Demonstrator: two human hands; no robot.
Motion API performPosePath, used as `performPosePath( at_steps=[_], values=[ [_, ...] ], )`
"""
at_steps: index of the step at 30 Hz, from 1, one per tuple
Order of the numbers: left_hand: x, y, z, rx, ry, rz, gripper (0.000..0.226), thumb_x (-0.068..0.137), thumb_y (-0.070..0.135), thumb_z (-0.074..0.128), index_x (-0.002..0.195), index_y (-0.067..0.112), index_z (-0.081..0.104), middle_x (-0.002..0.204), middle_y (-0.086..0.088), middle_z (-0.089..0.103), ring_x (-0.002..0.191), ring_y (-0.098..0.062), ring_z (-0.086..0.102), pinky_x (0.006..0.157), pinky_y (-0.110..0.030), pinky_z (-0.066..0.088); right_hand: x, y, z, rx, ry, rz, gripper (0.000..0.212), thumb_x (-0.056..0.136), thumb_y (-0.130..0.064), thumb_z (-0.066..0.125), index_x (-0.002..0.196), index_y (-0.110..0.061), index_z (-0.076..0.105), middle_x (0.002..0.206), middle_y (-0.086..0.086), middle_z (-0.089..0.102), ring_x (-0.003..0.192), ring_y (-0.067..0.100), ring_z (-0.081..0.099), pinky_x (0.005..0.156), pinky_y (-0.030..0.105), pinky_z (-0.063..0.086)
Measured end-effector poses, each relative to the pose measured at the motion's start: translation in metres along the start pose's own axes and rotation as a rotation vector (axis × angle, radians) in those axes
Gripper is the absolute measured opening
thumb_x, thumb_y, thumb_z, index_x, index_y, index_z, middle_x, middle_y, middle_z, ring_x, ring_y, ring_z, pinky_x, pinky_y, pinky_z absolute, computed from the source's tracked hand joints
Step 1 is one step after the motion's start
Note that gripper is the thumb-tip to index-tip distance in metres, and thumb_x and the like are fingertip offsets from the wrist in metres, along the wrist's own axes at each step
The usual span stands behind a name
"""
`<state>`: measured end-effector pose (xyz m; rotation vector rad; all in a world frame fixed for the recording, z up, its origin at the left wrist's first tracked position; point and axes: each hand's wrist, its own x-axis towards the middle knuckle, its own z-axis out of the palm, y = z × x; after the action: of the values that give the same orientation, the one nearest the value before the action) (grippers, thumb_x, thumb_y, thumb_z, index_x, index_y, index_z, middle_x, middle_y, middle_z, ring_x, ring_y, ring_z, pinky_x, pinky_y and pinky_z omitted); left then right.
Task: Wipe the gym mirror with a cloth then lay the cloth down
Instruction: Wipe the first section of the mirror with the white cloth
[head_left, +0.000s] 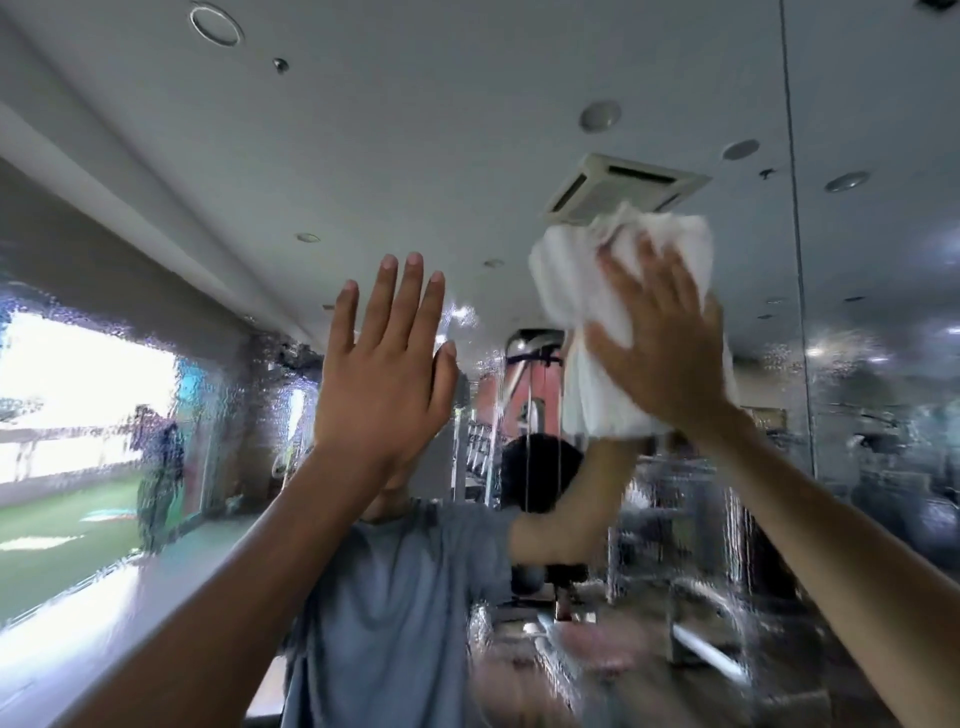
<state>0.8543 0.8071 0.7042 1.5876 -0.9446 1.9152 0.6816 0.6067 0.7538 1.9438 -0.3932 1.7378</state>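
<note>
The gym mirror (218, 395) fills the whole view, wet with droplets and streaks across its lower half. High on the glass, right of centre, my right hand (670, 343) presses a bunched white cloth (582, 301) against it with spread fingers; the hand is blurred. My left hand (387, 369) is raised flat with straight fingers on or just in front of the glass at centre and holds nothing. Between my arms the mirror reflects a person in a grey T-shirt.
A vertical seam (797, 249) between mirror panels runs down the right side. The reflection shows the ceiling with an air-conditioning vent (623, 187), gym machines and weight racks, a bright window and green flooring at left.
</note>
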Motion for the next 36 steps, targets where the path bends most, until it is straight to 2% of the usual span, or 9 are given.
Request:
performPosePath(
  at_steps=[4,13,16,20,26,28,31,34,36],
  values=[
    [0.0,-0.001,-0.001,-0.001,-0.014,0.003,0.062,0.103,0.036,0.025,0.156,0.006,0.031,0.165,-0.014,0.023,0.154,-0.028,0.017,0.124,-0.051,0.01,0.044,-0.038,0.008,0.074,0.008,0.326,0.069,0.097,-0.064,0.032,0.157,-0.035,0.015,0.167,0.002,0.007,0.153,0.031,0.005,0.114,0.068,0.011],
    [0.0,0.0,-0.001,0.0,0.002,0.006,0.061,0.104,0.036,0.024,0.155,0.005,0.032,0.164,-0.015,0.025,0.153,-0.03,0.02,0.124,-0.052,0.012,-0.046,-0.015,0.006,-0.036,-0.017,-0.381,0.07,0.092,-0.059,0.04,0.155,-0.036,0.019,0.165,0.004,0.016,0.152,0.031,0.013,0.112,0.063,0.023],
    [0.0,0.001,-0.001,0.009,-0.002,0.005,0.06,0.104,0.035,0.025,0.155,0.005,0.032,0.163,-0.016,0.025,0.153,-0.031,0.019,0.123,-0.053,0.013,-0.004,0.004,0.003,-0.033,-0.018,-0.081,0.069,0.093,-0.06,0.034,0.155,-0.034,0.021,0.164,0.006,0.021,0.15,0.033,0.021,0.108,0.067,0.029],
    [0.0,0.0,-0.001,0.002,-0.002,0.016,0.06,0.104,0.034,0.026,0.155,0.005,0.033,0.163,-0.016,0.026,0.153,-0.031,0.02,0.123,-0.054,0.015,0.037,-0.037,0.008,0.018,0.016,0.25,0.07,0.095,-0.065,0.025,0.157,-0.034,0.017,0.167,0.002,0.011,0.152,0.033,0.01,0.113,0.069,0.015],
    [-0.001,-0.003,-0.001,0.005,0.005,0.025,0.06,0.103,0.035,0.025,0.154,0.004,0.035,0.162,-0.017,0.028,0.152,-0.032,0.023,0.122,-0.053,0.015,-0.057,-0.053,0.01,-0.024,-0.018,-0.354,0.073,0.092,-0.064,0.037,0.156,-0.037,0.017,0.166,0.001,0.009,0.153,0.027,0.006,0.115,0.064,0.013],
    [-0.004,-0.002,-0.001,0.003,0.001,0.022,0.06,0.104,0.035,0.026,0.154,0.004,0.035,0.163,-0.017,0.027,0.153,-0.031,0.02,0.122,-0.054,0.016,-0.064,-0.02,0.008,-0.047,-0.047,-0.4,0.074,0.09,-0.063,0.039,0.155,-0.038,0.014,0.166,0.001,0.01,0.153,0.027,0.008,0.114,0.064,0.018],
    [-0.005,-0.001,-0.001,0.003,-0.005,0.019,0.06,0.103,0.034,0.028,0.155,0.005,0.033,0.164,-0.016,0.024,0.153,-0.031,0.018,0.123,-0.054,0.014,-0.029,0.011,0.002,-0.04,-0.067,-0.139,0.072,0.092,-0.062,0.032,0.156,-0.036,0.015,0.166,0.003,0.013,0.151,0.031,0.015,0.108,0.068,0.027],
    [-0.005,-0.002,-0.002,-0.002,-0.014,0.023,0.06,0.103,0.034,0.027,0.156,0.006,0.031,0.164,-0.015,0.023,0.154,-0.03,0.017,0.124,-0.052,0.012,0.017,-0.009,0.004,0.045,-0.036,0.204,0.073,0.092,-0.067,0.021,0.158,-0.034,0.015,0.167,0.003,0.008,0.152,0.032,0.009,0.111,0.07,0.018],
    [-0.005,-0.004,-0.002,0.001,-0.022,0.032,0.06,0.103,0.035,0.026,0.156,0.006,0.031,0.164,-0.015,0.023,0.154,-0.029,0.017,0.124,-0.052,0.011,0.022,-0.038,0.01,0.012,-0.008,0.234,0.073,0.094,-0.068,0.019,0.158,-0.033,0.011,0.167,0.004,0.004,0.152,0.034,0.007,0.112,0.072,0.014]
  ],
)
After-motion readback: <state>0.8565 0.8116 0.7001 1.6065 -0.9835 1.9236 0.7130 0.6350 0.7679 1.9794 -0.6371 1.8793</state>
